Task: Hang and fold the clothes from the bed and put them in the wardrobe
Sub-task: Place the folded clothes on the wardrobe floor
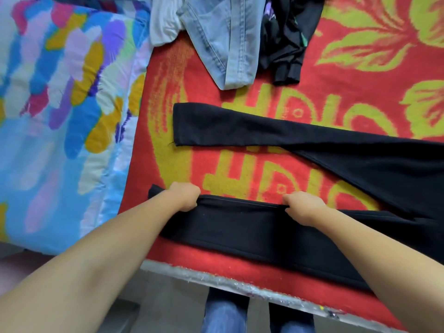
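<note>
1. Black fabric trousers (336, 159) are lying spread on the bed's red blanket with yellow-green flowers (240, 267); its yellow lettering is unreadable.
2. The left hand (185, 195) and right hand (301, 209) are each gripping the near leg's far edge, fingers curled.
3. Light blue denim jeans (223, 44) are lying beyond.

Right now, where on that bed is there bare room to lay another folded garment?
The red blanket lies bare at far right, beyond the black top, and in the wedge between the trouser legs. The far middle is crowded: jeans, white cloth. Both hands grip the near leg.
</note>
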The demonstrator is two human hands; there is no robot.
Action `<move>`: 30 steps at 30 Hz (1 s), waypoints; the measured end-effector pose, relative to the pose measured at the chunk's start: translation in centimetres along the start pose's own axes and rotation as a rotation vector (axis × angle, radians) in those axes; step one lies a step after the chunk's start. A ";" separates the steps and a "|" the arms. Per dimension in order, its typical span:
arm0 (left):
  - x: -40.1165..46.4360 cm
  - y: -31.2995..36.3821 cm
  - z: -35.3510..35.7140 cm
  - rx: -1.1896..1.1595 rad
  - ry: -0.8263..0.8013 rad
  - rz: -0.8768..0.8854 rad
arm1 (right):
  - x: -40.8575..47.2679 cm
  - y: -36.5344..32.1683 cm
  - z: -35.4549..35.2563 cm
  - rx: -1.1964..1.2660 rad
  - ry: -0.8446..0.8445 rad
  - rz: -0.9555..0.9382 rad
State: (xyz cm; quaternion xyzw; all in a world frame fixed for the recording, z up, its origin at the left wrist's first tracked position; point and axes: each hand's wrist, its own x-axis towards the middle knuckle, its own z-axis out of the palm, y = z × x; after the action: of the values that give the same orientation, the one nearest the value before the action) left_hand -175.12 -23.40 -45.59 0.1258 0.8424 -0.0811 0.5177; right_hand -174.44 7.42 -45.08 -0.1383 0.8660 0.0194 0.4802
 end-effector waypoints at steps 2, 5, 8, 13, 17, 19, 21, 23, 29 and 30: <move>0.4 -1.2 -2.4 -0.030 0.016 -0.001 | -0.1 0.5 -0.1 0.017 0.047 0.010; 1.2 -3.0 -4.8 -0.045 -0.015 -0.045 | 0.1 1.4 -1.0 0.083 0.117 0.008; 2.5 -3.4 -6.1 -0.151 0.288 -0.109 | 0.3 3.1 -2.5 0.208 0.419 0.057; 4.7 -1.4 -7.0 0.092 0.530 -0.184 | 1.1 7.1 -3.9 0.155 0.478 0.225; 5.8 -2.5 -12.0 0.066 0.717 -0.097 | 2.6 7.6 -3.9 0.094 0.452 0.289; 5.7 -3.9 -15.5 -0.026 0.864 -0.069 | 3.1 7.5 -4.4 0.069 0.448 0.285; 5.5 -5.1 -19.1 -0.090 1.054 -0.146 | 3.3 7.6 -4.8 0.046 0.430 0.262; 5.4 -5.1 -21.4 -0.071 1.178 -0.204 | 3.1 7.7 -4.8 0.060 0.423 0.245; 7.2 -0.2 -15.6 0.267 0.637 0.119 | 2.8 8.2 -4.8 0.023 0.386 0.191; 7.9 -0.1 -14.7 0.281 0.587 0.025 | 3.0 8.4 -4.8 0.032 0.381 0.173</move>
State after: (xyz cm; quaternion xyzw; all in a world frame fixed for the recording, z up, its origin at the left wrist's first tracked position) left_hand -191.08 -18.56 -46.07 0.2242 0.9347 -0.1504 0.2310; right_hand -182.09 14.01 -45.80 -0.0568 0.9499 0.0204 0.3066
